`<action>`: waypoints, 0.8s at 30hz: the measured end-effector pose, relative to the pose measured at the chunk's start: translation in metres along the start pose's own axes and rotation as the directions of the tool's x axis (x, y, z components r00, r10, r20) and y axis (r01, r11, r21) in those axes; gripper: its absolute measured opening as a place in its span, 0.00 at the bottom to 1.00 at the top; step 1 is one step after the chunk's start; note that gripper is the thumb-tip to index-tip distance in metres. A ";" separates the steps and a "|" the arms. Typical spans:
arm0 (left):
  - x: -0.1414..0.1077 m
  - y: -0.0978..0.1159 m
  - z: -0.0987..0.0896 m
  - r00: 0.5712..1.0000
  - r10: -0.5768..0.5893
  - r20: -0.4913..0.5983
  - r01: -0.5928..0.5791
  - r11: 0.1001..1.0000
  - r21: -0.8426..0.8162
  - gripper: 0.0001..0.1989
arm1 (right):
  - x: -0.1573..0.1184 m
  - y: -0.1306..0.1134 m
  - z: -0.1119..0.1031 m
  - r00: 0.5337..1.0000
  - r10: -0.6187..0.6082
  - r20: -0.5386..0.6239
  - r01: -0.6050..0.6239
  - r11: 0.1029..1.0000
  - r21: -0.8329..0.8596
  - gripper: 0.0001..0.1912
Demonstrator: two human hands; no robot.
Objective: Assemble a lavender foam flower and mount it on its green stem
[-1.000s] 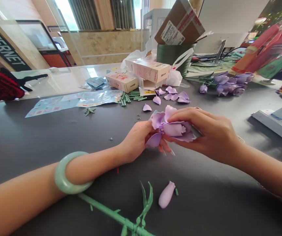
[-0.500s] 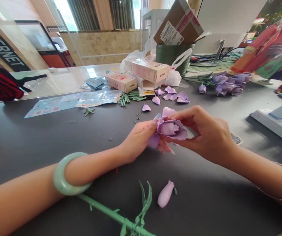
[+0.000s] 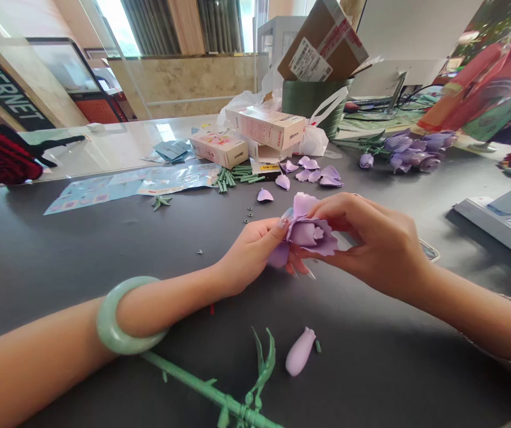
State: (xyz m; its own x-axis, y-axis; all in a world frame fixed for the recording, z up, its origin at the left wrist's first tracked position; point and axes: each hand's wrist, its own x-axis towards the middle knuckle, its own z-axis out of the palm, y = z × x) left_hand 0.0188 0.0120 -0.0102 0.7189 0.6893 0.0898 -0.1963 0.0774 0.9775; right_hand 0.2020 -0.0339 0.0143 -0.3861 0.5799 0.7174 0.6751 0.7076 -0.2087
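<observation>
A purple toy rose (image 3: pixel 311 233) with layered petals is held above the dark table between both hands. My left hand (image 3: pixel 255 249) pinches its left side, thumb on the outer petals and fingers underneath. From the right, my right hand (image 3: pixel 371 238) grips the rose's outer petals between thumb and fingers. The underside of the flower is hidden. Below, on the table, lies a lilac bud piece (image 3: pixel 300 352) beside a short green tube (image 3: pixel 318 346). A green plastic stem (image 3: pixel 202 389) with leaves and thorns rests near the front edge of view.
Loose purple petals (image 3: pixel 330 176) and green tubes (image 3: pixel 237 175) lie beyond my hands. Behind them are printed boxes (image 3: pixel 264 128) and a green bin (image 3: pixel 313 98). Finished purple flowers (image 3: pixel 409 151) lie back right, and a white device (image 3: pixel 505 223) is at right. A green sepal (image 3: pixel 161 203) lies left.
The rose has tilted very slightly in my fingers, and my left thumb has shifted a little to the right. Everything on the table stays where it was.
</observation>
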 end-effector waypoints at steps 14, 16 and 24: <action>0.001 -0.001 -0.001 1.000 0.006 0.015 -0.006 1.000 -0.009 0.27 | 0.004 0.001 -0.002 1.000 -0.025 0.009 0.025 1.000 0.016 0.10; 0.001 -0.001 -0.001 1.000 -0.004 0.011 0.004 1.000 -0.011 0.27 | 0.004 0.002 -0.003 1.000 -0.014 0.014 0.014 1.000 0.010 0.11; 0.000 -0.001 -0.003 0.998 -0.048 0.027 0.049 0.998 -0.034 0.30 | 0.005 0.002 -0.004 0.999 0.035 -0.013 -0.035 0.999 0.024 0.15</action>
State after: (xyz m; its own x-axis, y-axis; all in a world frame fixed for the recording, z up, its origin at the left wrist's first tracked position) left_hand 0.0175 0.0141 -0.0116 0.7454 0.6649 0.0476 -0.1831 0.1356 0.9737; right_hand 0.2041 -0.0309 0.0195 -0.3536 0.5991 0.7184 0.6729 0.6964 -0.2495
